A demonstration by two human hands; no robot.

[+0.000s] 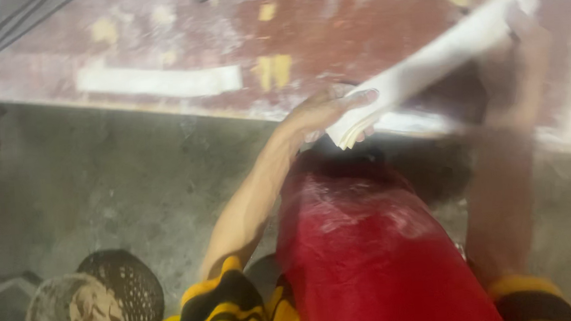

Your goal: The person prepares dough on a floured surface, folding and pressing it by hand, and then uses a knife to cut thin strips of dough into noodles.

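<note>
My left hand (325, 111) grips the near end of a long white stack of strips (426, 63), thumb on top, at the front edge of a red-brown worktable (329, 23). My right hand (523, 20) is blurred by motion and holds the far end of the same white stack, up at the right. The stack slants from lower left to upper right above the table. A red plastic-covered apron (366, 255) covers my lap below the hands.
A single white strip (159, 81) lies flat on the dusty table to the left, with yellow patches (274, 71) beside it. The grey concrete floor (113, 186) lies below the table edge. A dark perforated round stool or basket (117, 286) stands at lower left.
</note>
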